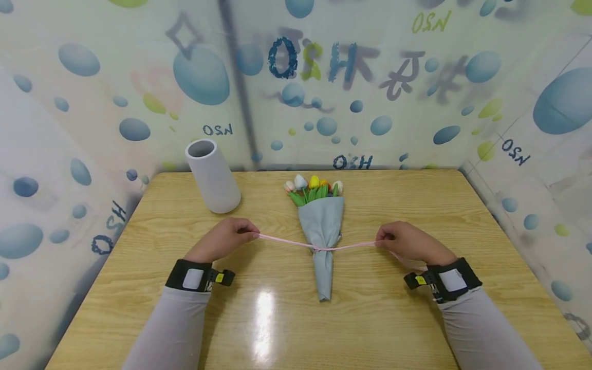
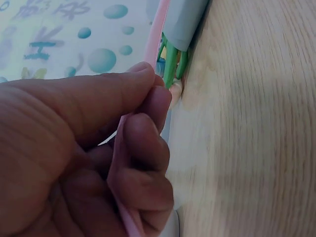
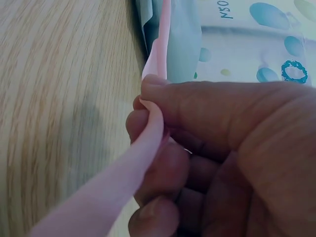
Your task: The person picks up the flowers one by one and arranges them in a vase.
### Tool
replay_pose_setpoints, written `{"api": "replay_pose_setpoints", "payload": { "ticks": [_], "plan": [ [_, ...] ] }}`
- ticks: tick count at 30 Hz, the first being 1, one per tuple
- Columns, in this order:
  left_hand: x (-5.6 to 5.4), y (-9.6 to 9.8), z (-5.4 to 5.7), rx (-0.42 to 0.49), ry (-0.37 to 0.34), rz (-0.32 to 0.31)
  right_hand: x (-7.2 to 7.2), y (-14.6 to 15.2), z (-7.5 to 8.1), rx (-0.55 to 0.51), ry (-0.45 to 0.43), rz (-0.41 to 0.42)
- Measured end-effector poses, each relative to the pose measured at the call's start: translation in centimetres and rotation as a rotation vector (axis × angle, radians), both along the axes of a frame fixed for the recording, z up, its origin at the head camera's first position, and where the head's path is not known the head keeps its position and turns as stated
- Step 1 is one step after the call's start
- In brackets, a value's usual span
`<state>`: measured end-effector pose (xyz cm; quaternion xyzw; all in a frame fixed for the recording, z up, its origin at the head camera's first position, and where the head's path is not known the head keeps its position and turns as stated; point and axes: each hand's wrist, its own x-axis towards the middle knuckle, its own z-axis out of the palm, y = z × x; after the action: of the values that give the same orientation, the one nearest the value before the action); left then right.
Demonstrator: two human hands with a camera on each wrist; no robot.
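A bouquet of tulips (image 1: pixel 314 183) in grey-blue wrapping paper (image 1: pixel 322 221) lies on the table, blooms toward the back. Round its narrow waist runs a pink ribbon (image 1: pixel 284 240), crossed at the front and drawn taut to both sides. My left hand (image 1: pixel 227 238) pinches one end between thumb and forefinger; in the left wrist view the ribbon (image 2: pixel 157 37) also passes through the curled fingers. On the other side my right hand (image 1: pixel 409 241) pinches the other end. A loose tail of ribbon (image 3: pixel 108 190) hangs from it in the right wrist view.
A white vase (image 1: pixel 215 180) stands upright at the back left of the wooden table (image 1: pixel 370 318). Behind the table hangs a patterned sheet (image 1: pixel 324 103) with blue dots and letters. Each wrist carries a strapped camera (image 1: pixel 225 277).
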<state>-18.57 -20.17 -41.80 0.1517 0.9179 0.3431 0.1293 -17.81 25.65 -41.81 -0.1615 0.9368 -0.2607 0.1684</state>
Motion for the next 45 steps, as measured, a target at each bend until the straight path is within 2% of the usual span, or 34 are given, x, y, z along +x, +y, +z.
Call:
{"api": "replay_pose_setpoints", "payload": {
  "ticks": [8,11,14,17,20,24,29,33,36,41,45],
  "plan": [
    [-0.2,-0.5,-0.2,-0.048,0.020,0.027,-0.1,-0.1,-0.1,0.022,-0.007,-0.026],
    [-0.1,-0.6,-0.1,-0.055,0.019,0.043,-0.2,-0.2,-0.2,0.032,0.044,-0.015],
    [-0.1,-0.6,0.0,-0.036,0.016,0.065,-0.3,-0.3,-0.2,0.024,0.085,-0.045],
    [0.0,-0.3,0.1,-0.017,0.029,0.085,-0.3,-0.8,-0.3,-0.034,0.127,-0.074],
    [0.2,0.4,0.2,0.023,0.057,0.098,0.0,-1.9,-0.6,-0.137,0.179,-0.086],
    [0.6,2.5,0.5,0.089,0.132,0.094,0.8,-3.9,-0.8,-0.261,0.254,-0.062],
    [1.5,6.4,1.0,0.127,0.207,0.030,1.9,-6.0,-0.9,-0.363,0.291,-0.013],
    [2.2,9.5,1.0,0.137,0.193,-0.043,2.4,-7.1,-1.1,-0.390,0.285,-0.013],
    [2.4,11.5,0.5,0.132,0.178,-0.105,2.7,-7.7,-1.3,-0.401,0.269,-0.021],
    [2.8,13.4,-0.4,0.079,0.174,-0.198,2.9,-8.6,-1.8,-0.412,0.225,0.004],
    [3.2,13.8,-0.7,0.032,0.192,-0.212,3.0,-9.2,-2.0,-0.388,0.204,0.034]
  ]
}}
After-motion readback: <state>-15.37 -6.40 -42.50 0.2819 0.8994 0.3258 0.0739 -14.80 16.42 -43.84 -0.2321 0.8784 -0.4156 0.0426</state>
